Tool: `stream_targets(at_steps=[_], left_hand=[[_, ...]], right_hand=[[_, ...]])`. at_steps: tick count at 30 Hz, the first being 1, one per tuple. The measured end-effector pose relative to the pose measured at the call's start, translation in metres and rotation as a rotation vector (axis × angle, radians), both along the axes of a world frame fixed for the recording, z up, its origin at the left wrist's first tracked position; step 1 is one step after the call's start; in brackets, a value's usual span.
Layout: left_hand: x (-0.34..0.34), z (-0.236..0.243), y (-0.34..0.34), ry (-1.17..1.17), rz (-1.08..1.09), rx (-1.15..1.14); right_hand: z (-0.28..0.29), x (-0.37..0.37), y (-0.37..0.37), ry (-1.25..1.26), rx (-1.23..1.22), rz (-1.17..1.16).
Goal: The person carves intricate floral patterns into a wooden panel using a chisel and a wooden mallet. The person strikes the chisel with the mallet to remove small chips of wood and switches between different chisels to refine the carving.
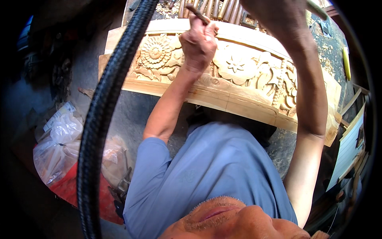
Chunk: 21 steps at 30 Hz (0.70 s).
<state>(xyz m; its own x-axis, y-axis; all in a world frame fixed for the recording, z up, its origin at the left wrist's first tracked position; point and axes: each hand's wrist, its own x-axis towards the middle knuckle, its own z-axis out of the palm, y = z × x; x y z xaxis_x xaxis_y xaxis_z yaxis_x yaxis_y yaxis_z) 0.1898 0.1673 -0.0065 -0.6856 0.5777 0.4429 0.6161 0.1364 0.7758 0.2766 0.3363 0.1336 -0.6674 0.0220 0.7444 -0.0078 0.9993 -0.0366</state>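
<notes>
My left hand (200,47) is closed around a slim dark carving chisel (195,12), held at a slant over the upper edge of a pale wooden panel (227,99). The panel carries deep relief: a many-petalled round flower (155,51) at the left, a smaller star-shaped flower (235,64) near the middle, and leaves and scrolls further right. My right hand (274,16) is raised over the panel's far right side. Blur and the upper picture edge hide its fingers. Beside it shows a pale rounded stick end (317,9); whether I hold it, I cannot tell.
Several chisels (227,10) lie in a row among wood shavings behind the panel. A yellow curved object (346,63) rests at the table's right. A thick black braided cable (104,107) crosses the left foreground. Clear plastic bags (59,145) sit on something red at lower left.
</notes>
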Motion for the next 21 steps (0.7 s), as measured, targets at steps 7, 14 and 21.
stream_targets(at_steps=[7, 14, 21], left_hand=[[0.007, 0.004, 0.003, 0.196, 0.044, -0.065], [0.000, 0.004, 0.002, -0.245, -0.006, 0.090], [0.005, -0.001, -0.001, 0.307, -0.003, -0.077]], right_hand=[[-0.005, 0.005, -0.006, -0.217, 0.067, -0.036], [-0.003, 0.003, -0.005, 0.206, -0.334, 0.117], [-0.003, 0.009, 0.003, -0.222, -0.047, -0.116]])
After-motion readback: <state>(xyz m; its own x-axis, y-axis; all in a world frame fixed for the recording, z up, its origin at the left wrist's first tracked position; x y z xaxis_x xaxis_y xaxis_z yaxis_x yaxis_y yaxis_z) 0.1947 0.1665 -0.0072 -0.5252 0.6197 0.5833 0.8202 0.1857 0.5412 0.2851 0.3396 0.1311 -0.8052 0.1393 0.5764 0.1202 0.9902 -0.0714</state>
